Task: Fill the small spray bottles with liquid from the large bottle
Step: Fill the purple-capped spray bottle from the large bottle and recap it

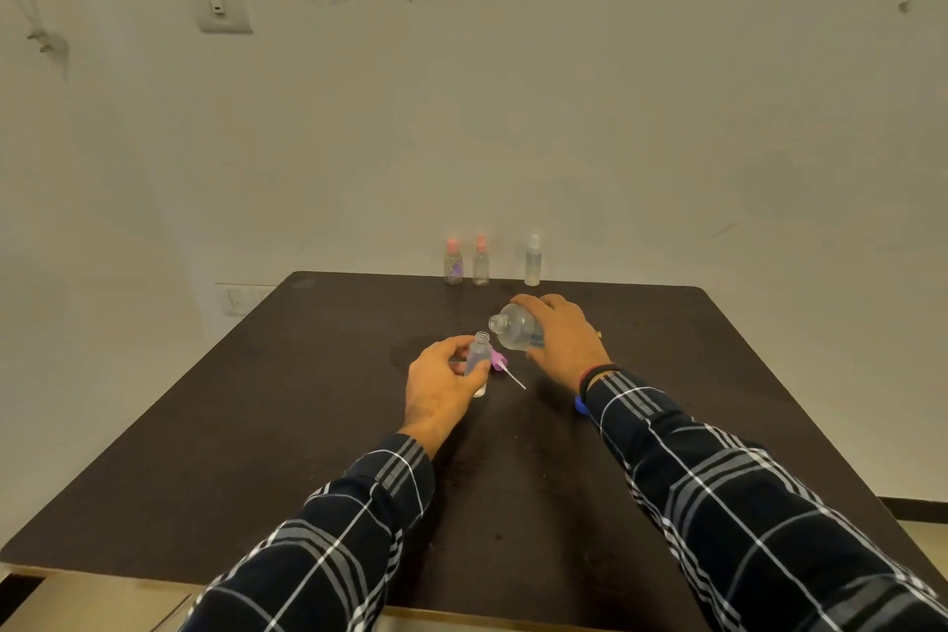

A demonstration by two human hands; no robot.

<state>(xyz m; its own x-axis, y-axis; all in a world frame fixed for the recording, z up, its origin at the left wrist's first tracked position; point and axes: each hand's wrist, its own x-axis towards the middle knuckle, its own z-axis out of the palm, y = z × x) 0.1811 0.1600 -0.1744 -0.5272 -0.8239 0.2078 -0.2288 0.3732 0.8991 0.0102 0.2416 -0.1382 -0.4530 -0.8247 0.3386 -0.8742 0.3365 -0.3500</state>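
**A:** Anyone see how this could go sideways? I'm tilting the large bottle (515,334), and its open mouth is hanging just above and to the right of the small spray bottle (479,359), not quite lined up I think.

**B:** That neck is tiny. Pouring from there, I'm guessing liquid is running down the outside onto the table (256,426) and the purple spray head (498,360) lying just right of your left grip.

**A:** Grips: the left hand (441,385) is wrapping fingers and thumb round the small bottle, which looks to be standing upright on the table. The right hand (564,339) is clamping over the large bottle's body from above.

**B:** Then I'm voting for closing that gap first.
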